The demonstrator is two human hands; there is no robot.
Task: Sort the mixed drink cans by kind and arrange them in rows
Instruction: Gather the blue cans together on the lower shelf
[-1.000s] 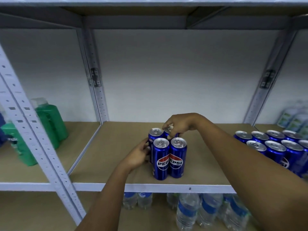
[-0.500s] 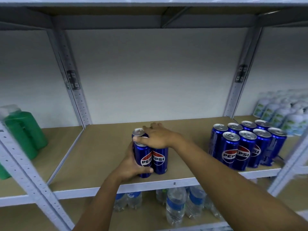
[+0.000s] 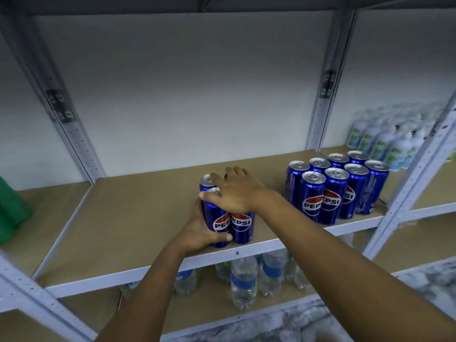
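Observation:
A tight cluster of blue Pepsi cans (image 3: 240, 228) stands near the front edge of the brown shelf (image 3: 138, 218). My left hand (image 3: 197, 233) wraps the left side and base of the front-left can (image 3: 217, 218). My right hand (image 3: 234, 191) lies flat across the can tops, fingers spread, covering most lids. A second group of several blue Pepsi cans (image 3: 335, 188) stands in two rows at the shelf's right end, apart from both hands.
Pale green-labelled cans (image 3: 385, 141) fill the bay to the right. Green bottles (image 3: 12, 213) sit at the far left. Water bottles (image 3: 244, 280) stand on the shelf below. Grey uprights (image 3: 323, 95) divide the bays.
My right hand went from gripping a back can to lying flat over the tops. My left hand closed lower around the front-left can. The view swung right and nearer.

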